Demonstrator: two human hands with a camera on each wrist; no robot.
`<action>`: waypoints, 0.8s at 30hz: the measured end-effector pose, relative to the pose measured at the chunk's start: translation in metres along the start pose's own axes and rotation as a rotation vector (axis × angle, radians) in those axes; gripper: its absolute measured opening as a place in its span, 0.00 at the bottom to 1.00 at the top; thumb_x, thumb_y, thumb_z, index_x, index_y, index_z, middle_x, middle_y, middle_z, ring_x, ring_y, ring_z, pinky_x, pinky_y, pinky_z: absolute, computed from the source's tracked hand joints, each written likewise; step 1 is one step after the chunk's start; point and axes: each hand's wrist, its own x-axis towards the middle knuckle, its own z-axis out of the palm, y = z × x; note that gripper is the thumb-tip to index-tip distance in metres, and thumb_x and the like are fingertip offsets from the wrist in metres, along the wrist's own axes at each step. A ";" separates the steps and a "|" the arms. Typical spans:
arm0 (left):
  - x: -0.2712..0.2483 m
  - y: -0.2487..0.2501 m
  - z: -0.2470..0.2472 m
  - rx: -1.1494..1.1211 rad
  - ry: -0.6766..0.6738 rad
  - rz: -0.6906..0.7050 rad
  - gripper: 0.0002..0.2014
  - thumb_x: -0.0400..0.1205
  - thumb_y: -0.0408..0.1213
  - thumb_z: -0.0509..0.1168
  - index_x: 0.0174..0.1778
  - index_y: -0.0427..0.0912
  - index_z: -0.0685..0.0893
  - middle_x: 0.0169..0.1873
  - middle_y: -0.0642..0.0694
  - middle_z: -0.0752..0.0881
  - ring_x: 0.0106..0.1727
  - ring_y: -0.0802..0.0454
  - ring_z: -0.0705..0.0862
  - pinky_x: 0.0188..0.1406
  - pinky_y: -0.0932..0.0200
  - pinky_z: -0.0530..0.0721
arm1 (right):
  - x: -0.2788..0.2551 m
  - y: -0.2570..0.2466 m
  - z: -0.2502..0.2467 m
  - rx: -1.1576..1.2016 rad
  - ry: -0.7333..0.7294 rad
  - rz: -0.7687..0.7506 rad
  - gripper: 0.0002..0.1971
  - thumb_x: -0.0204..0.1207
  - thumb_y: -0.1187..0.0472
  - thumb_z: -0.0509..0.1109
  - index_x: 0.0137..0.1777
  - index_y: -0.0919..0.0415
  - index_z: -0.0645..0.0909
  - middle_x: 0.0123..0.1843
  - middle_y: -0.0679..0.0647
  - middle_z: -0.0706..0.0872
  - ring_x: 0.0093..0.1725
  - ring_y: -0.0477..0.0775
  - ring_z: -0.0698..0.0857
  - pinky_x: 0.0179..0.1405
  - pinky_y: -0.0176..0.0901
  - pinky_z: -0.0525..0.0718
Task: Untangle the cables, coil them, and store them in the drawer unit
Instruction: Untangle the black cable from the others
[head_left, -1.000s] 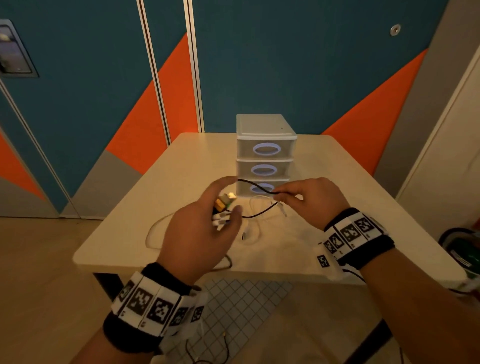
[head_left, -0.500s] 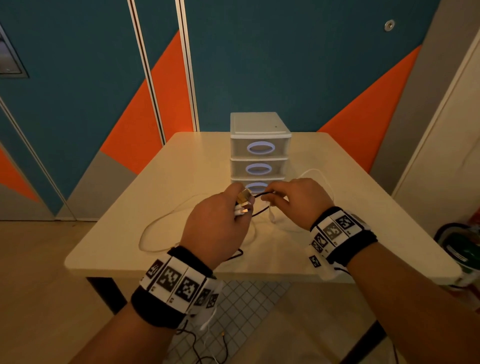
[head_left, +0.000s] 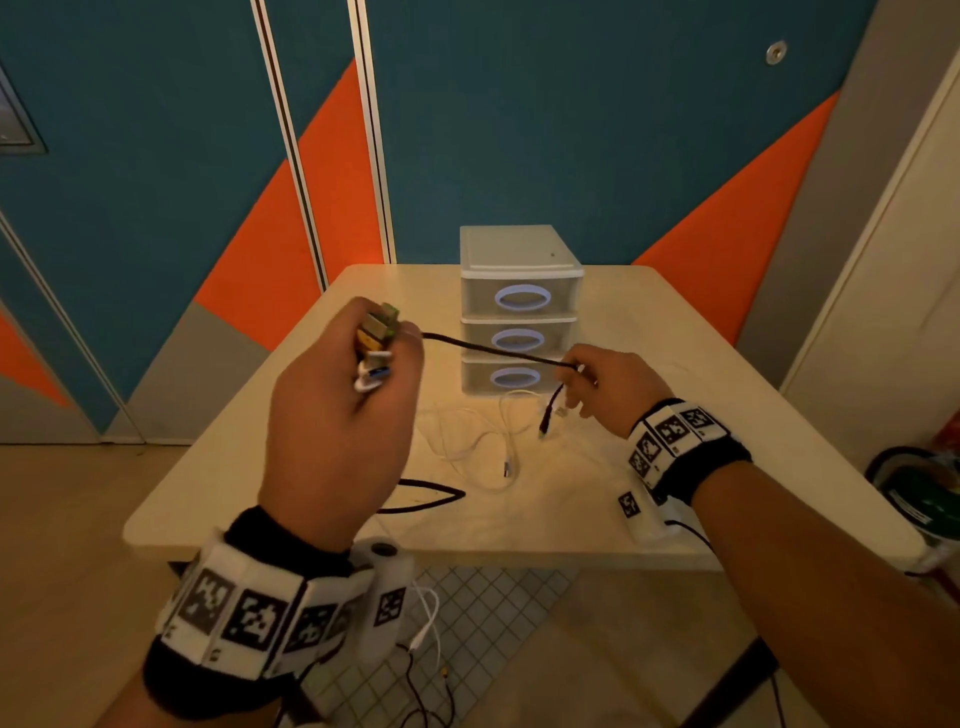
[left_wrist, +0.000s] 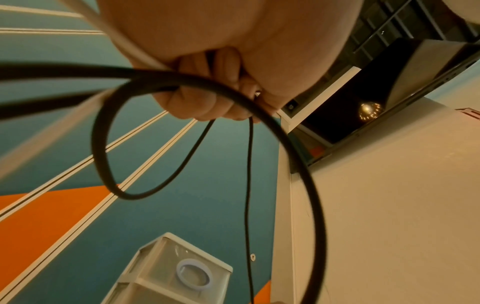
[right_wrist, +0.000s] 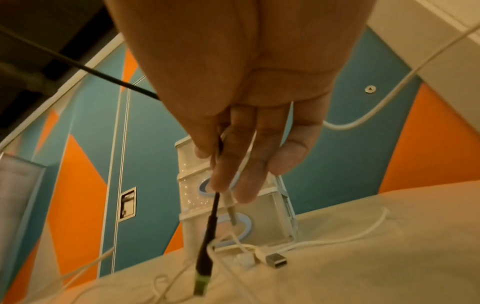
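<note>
**Black cable stretched between two raised hands over table**

The left hand (head_left: 337, 410) was held raised above the near left part of the pale wooden table (head_left: 675, 332), fingers curled round a bunch of cable plugs (head_left: 375, 343) – yellow, green, white and blue ends were seen poking out above the thumb. In the left wrist view the fingers (left_wrist: 197, 102) were seen closed on cable, with a loop of the thin black cable (head_left: 493, 353) hanging below the fist. A further black loop (head_left: 421, 496) was seen lying on the table near its front edge, partly hidden behind the left hand.

From the left fist the black cable was run across to the right hand (head_left: 613, 395), held lower and just in front of the bottom drawer. It was pinched there between thumb and fingers; its far plug (right_wrist: 201, 288) was left dangling just above the tabletop. A white cable was also seen passing between the right fingers (right_wrist: 228, 164).

Loose white cables (head_left: 467, 447) with a silver USB plug (right_wrist: 276, 260) were lying on the table between the hands and the white three-drawer plastic unit (head_left: 519, 306). All three drawers were shut. The unit was standing at the table's middle, toward the far edge.
</note>
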 end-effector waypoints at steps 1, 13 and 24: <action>0.001 -0.002 -0.002 -0.004 0.019 -0.009 0.14 0.89 0.41 0.61 0.37 0.42 0.74 0.29 0.47 0.76 0.28 0.53 0.73 0.28 0.64 0.68 | 0.000 0.001 -0.001 0.041 0.010 0.004 0.09 0.85 0.50 0.61 0.48 0.50 0.79 0.33 0.47 0.89 0.29 0.47 0.88 0.41 0.50 0.89; -0.007 -0.034 -0.013 -0.054 0.107 -0.157 0.15 0.91 0.46 0.57 0.37 0.50 0.72 0.25 0.59 0.76 0.27 0.59 0.71 0.33 0.49 0.71 | -0.002 -0.013 -0.006 0.384 -0.090 0.169 0.10 0.83 0.48 0.65 0.49 0.52 0.69 0.41 0.59 0.90 0.30 0.62 0.90 0.29 0.54 0.91; -0.012 -0.048 -0.016 -0.057 0.106 -0.221 0.15 0.91 0.47 0.57 0.37 0.53 0.71 0.24 0.61 0.76 0.27 0.60 0.72 0.32 0.51 0.70 | 0.001 -0.010 -0.010 0.432 -0.102 0.184 0.22 0.82 0.37 0.59 0.46 0.55 0.83 0.41 0.55 0.88 0.36 0.56 0.89 0.49 0.61 0.89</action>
